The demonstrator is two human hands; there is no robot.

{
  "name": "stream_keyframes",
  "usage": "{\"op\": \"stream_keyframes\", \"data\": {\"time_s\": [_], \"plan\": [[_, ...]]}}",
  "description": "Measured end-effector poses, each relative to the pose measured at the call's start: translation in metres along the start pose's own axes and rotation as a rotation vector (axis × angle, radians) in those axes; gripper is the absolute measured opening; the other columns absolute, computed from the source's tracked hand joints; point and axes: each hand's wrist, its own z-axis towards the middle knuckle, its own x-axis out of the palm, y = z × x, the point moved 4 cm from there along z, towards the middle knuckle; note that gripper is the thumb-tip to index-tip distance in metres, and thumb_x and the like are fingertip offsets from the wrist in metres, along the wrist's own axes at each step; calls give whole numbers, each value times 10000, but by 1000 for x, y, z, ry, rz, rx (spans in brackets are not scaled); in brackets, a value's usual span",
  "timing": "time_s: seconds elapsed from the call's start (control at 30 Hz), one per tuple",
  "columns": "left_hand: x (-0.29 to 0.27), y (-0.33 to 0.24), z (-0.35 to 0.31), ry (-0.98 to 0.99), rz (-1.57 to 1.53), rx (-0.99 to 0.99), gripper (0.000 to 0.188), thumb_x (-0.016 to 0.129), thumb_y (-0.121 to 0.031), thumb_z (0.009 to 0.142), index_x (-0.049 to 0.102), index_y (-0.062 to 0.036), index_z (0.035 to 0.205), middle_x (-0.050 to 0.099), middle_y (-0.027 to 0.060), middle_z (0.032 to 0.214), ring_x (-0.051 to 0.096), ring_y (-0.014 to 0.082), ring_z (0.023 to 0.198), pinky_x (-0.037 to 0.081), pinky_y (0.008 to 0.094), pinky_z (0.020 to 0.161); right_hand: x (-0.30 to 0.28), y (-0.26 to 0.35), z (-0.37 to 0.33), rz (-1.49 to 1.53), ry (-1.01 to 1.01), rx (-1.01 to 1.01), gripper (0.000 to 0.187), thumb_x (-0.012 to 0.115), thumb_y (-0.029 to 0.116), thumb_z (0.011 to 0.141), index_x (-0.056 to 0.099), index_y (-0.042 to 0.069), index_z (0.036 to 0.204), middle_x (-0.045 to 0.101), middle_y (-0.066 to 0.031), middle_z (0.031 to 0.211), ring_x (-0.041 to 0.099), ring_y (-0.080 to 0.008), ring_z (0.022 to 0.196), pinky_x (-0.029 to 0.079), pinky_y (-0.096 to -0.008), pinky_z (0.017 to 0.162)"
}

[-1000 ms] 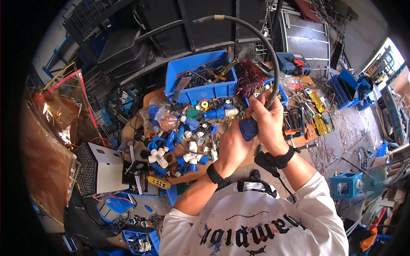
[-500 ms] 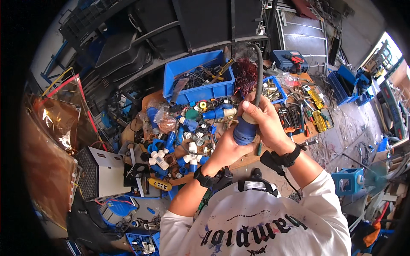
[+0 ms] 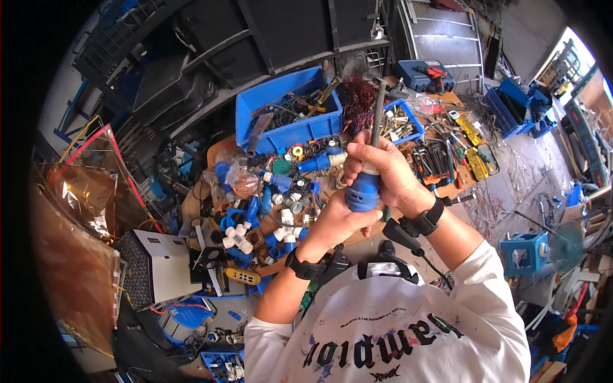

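Both hands are up in front of the chest, above the cluttered workbench, working one item: a blue industrial plug w/ a dark grey cable running straight up out of its top.

Right hand: wrapped round the upper part of the plug where the cable enters, fingers curled closed over it, thumb side toward the camera. Black wristband on that wrist.

Left hand: sits just below and to the left, cupped against the plug's lower end, fingers closed on it from underneath. Exact finger contact is hard to tell, since the plug body hides the fingertips. Black watch on that wrist too.

So the plug is pinched between the two hands, right on top, left beneath, held roughly upright, tilted slightly. Cable rises past the right hand's knuckles toward the top of the frame.

Behind/below the hands on the bench: a scatter of blue and white plug parts to the left, a big blue bin of tools further back, a smaller blue tray of metal bits just behind the cable, hand tools laid out to the right. A white perforated box sits at the left, well apart from the hands.
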Motion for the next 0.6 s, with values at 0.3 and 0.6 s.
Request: {"op": "stream_keyframes", "data": {"time_s": [0.3,0.6], "plan": [[2,-5,-6,-211,312,41,245,720,-126,752,585,-2,915,643,67,776,632,164,664,505,313,626,3,4,-5,152,90,-68,133,619,135,911,511,102,841,531,-27,656,537,-161,626,488,-325,610],[13,-31,-20,-335,552,126,350,736,-162,721,555,9,966,650,159,808,666,273,740,514,375,691,11,6,-10,200,270,-123,161,586,141,923,461,107,827,494,-33,654,510,-170,637,470,-334,619]]}}
